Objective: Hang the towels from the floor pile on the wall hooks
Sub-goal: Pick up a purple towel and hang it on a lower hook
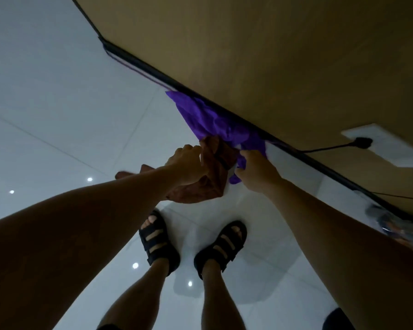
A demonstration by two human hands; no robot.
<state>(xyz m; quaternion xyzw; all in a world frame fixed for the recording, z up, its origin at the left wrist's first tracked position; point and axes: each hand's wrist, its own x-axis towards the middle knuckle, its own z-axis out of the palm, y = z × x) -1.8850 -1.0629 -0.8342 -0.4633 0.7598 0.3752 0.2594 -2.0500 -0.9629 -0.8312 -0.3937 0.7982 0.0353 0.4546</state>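
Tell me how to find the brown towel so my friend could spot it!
Follow the black baseboard along the tan wall down to where two hands reach, above the black sandals. The brown towel is bunched in the left hand. Its neighbour in the right hand is a purple towel lying against the baseboard; this one is rust-brown.

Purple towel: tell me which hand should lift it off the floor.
Right, most likely. The right hand already grips the near end of the purple towel, while the left hand is occupied holding the brown towel.
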